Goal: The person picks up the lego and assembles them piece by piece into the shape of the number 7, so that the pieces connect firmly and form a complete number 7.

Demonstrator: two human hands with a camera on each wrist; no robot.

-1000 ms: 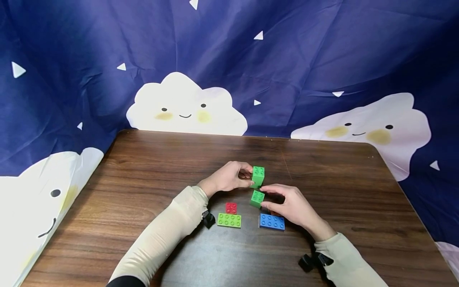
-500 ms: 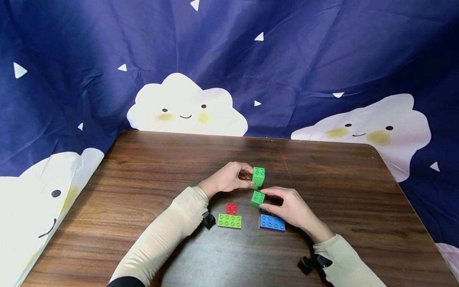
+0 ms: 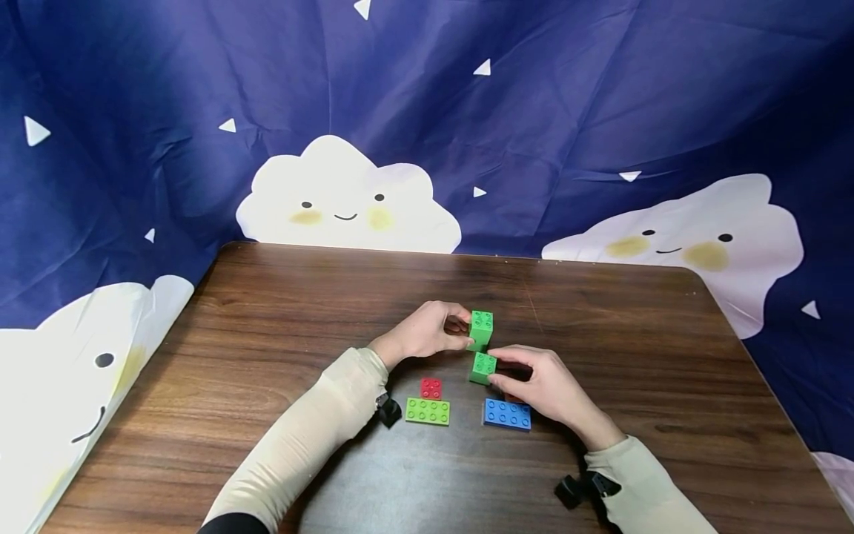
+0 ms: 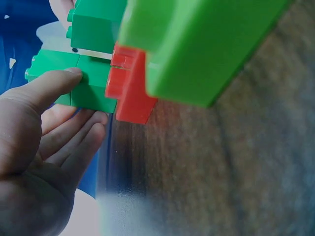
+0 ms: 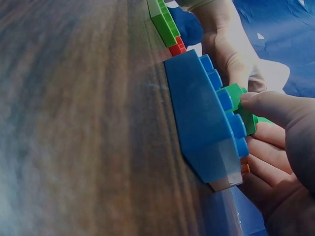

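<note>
My left hand (image 3: 430, 330) pinches a stack of two green bricks (image 3: 480, 331) standing on the table, thumb on the near side. The left wrist view shows the seam between the stacked bricks (image 4: 93, 88). My right hand (image 3: 543, 374) pinches a single green brick (image 3: 482, 368) between thumb and fingers, just on the near side of the stack. In the left wrist view this single brick (image 4: 98, 29) hangs off the table, beside the stack. The right wrist view shows my right thumb (image 5: 266, 104) against the green brick, partly behind a blue brick (image 5: 197, 108).
On the table (image 3: 373, 475) lie a small red brick (image 3: 431, 389) and a lime green brick (image 3: 428, 411) in front of it. The blue brick (image 3: 507, 414) lies near my right hand. An orange brick (image 3: 513, 398) behind it is mostly covered by that hand.
My right hand has shifted slightly right and away from me with its green brick, which has turned a little. My left hand and the stack have stayed in place.
</note>
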